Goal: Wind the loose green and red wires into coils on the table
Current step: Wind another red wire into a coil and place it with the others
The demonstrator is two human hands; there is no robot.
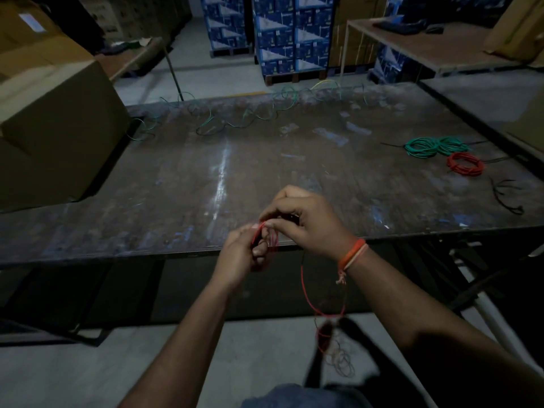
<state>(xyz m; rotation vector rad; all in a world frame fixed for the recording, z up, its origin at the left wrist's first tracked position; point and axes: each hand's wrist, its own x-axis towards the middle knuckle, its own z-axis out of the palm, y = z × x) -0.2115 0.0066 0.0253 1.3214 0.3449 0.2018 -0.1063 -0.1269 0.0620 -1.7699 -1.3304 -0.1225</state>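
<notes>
1. Cardboard box [59, 119], large, brown, standing at the left edge of the tabletop [223, 178], which is dark and scuffed, with pale streaks.
2. Black cable ties [507, 195], loose, near the right edge of the tabletop.
3. Stacked blue cartons [291, 33] on a pallet [294, 76], on the floor beyond the far edge.
4. Second table [435, 45], beyond the far right corner; a dark object [397, 25] lies on it, too dim to identify.
5. Grey concrete floor [73, 375] below the near edge.
</notes>
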